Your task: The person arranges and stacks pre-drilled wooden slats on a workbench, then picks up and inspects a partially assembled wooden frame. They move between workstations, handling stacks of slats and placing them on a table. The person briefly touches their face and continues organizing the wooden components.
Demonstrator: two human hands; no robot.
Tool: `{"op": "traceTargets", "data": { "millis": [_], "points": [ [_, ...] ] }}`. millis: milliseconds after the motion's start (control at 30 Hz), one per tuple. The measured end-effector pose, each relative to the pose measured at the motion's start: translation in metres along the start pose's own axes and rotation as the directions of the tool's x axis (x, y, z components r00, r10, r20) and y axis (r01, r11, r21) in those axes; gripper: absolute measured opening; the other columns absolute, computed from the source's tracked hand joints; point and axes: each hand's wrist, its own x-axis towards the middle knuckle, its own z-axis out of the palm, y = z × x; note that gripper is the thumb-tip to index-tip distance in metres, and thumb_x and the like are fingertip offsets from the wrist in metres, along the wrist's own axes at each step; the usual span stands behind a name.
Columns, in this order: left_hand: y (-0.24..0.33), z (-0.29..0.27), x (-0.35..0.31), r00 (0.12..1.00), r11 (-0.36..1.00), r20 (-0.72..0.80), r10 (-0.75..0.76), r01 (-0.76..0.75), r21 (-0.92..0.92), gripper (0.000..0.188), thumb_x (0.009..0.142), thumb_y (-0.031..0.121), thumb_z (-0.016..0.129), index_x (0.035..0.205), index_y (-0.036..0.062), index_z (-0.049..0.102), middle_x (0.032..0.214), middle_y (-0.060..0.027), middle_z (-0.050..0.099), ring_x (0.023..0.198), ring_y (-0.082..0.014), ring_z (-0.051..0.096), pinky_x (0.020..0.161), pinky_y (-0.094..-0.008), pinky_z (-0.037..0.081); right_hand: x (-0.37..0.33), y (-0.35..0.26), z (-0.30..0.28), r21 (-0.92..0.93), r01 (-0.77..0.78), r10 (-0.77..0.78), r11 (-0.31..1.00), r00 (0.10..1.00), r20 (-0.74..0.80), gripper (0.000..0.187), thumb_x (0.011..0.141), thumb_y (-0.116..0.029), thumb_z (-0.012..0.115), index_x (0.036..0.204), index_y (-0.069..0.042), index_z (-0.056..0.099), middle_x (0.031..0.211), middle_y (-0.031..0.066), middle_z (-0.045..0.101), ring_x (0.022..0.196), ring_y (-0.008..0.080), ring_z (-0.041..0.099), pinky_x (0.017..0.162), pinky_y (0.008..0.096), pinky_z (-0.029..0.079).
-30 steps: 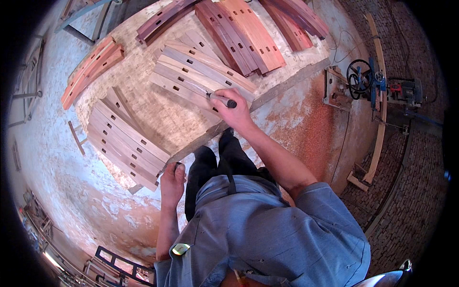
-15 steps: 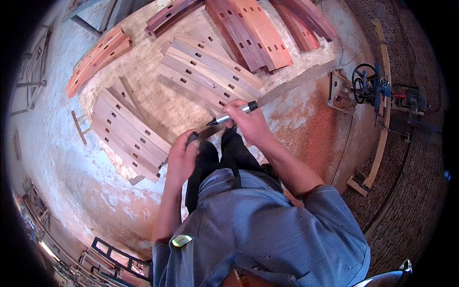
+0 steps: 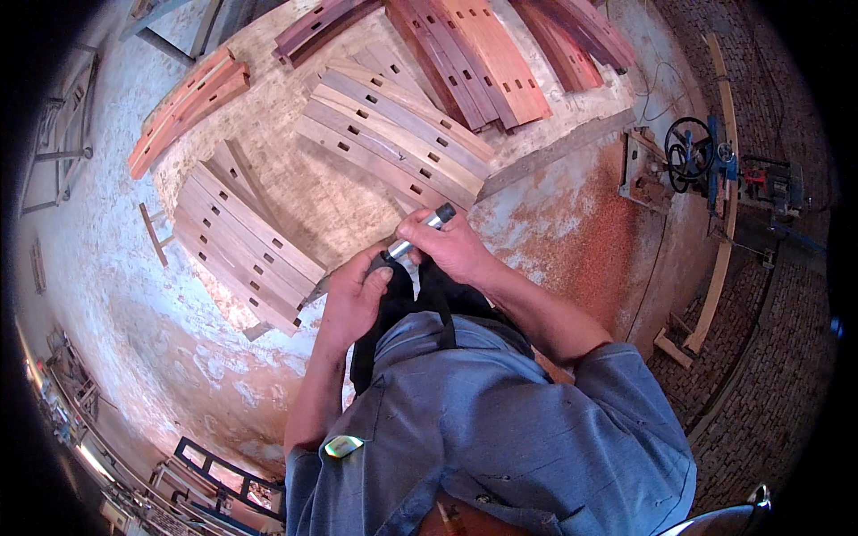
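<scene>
My right hand (image 3: pixel 458 252) pinches a silver marker (image 3: pixel 400 249) with a black back end, held at a slant in front of my body. In the fingers of my left hand (image 3: pixel 351 299) is the marker's black cap (image 3: pixel 380 262), mostly covered by thumb and fingers. The marker's front end meets the cap, and its writing tip is out of sight. Both hands are close together at the near edge of a worktop (image 3: pixel 335 214). Just beyond them lies a row of pale wooden boards (image 3: pixel 393 134) with rectangular slots.
More slotted boards (image 3: pixel 237 237) lie at the left, with reddish planks (image 3: pixel 188 112) farther off. Dark red boards (image 3: pixel 447 62) lie along the far side. A machine with a black handwheel (image 3: pixel 689 154) stands at the right, by a long timber (image 3: pixel 726 214).
My right hand has moved left and down with the marker, bringing its bare black tip into the cap. My left hand has turned and shifted slightly toward it.
</scene>
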Motion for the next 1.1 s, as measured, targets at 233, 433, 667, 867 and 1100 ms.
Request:
{"op": "traceTargets", "data": {
  "millis": [233,433,667,867,1100],
  "points": [
    [0.007,0.003,-0.007,0.993,0.999,0.109,0.043,-0.041,-0.016,0.033,0.099,0.029,0.056,0.119,0.0025,0.059,0.074,-0.0026,0.056,0.065,-0.0107,0.054,0.060,-0.0271,0.045,-0.001,-0.004,-0.009,0.141,-0.077,0.070,0.987,0.996,0.049,0.033,0.096,-0.025,0.056,0.076,-0.001,0.064,0.056,0.0028,0.053,0.051,0.0111,0.048,0.048,0.0280,0.037],
    [0.007,0.007,-0.002,0.996,0.999,0.086,0.020,-0.018,-0.030,0.030,0.099,0.026,0.055,0.118,0.0029,0.059,0.074,-0.0011,0.056,0.065,-0.0099,0.053,0.059,-0.0268,0.045,-0.001,-0.007,-0.009,0.100,-0.043,0.040,0.994,0.999,0.037,0.031,0.096,-0.025,0.056,0.077,-0.001,0.065,0.057,0.0026,0.054,0.051,0.0105,0.048,0.048,0.0267,0.037],
    [0.009,0.014,-0.004,0.995,0.992,0.092,-0.029,0.040,-0.121,0.026,0.096,0.020,0.058,0.114,0.0022,0.062,0.073,-0.0035,0.058,0.067,-0.0106,0.054,0.061,-0.0283,0.046,-0.009,0.013,-0.008,0.098,-0.060,0.056,0.993,0.997,0.043,0.029,0.095,-0.024,0.059,0.075,-0.003,0.064,0.054,0.0006,0.052,0.048,0.0084,0.046,0.043,0.0258,0.036],
    [0.009,0.018,-0.004,0.995,0.993,-0.038,-0.092,0.095,0.076,0.023,0.092,0.019,0.062,0.108,0.0019,0.066,0.070,-0.0046,0.061,0.067,-0.0111,0.057,0.062,-0.0279,0.047,-0.012,0.002,-0.029,0.229,-0.105,0.103,0.968,0.994,0.019,0.023,0.095,-0.025,0.059,0.091,-0.002,0.062,0.060,0.0018,0.054,0.049,0.0091,0.049,0.042,0.0259,0.038],
    [0.002,0.020,-0.016,0.991,0.948,-0.038,0.131,-0.114,0.296,0.022,0.090,0.015,0.062,0.106,0.0007,0.065,0.075,-0.0131,0.062,0.068,-0.0198,0.060,0.064,-0.0332,0.049,-0.023,-0.003,-0.020,-0.359,-0.046,0.034,0.932,0.999,-0.040,0.032,0.098,-0.032,0.051,0.086,-0.003,0.057,0.062,0.0014,0.051,0.053,0.0100,0.048,0.048,0.0279,0.041]
  ]
}}
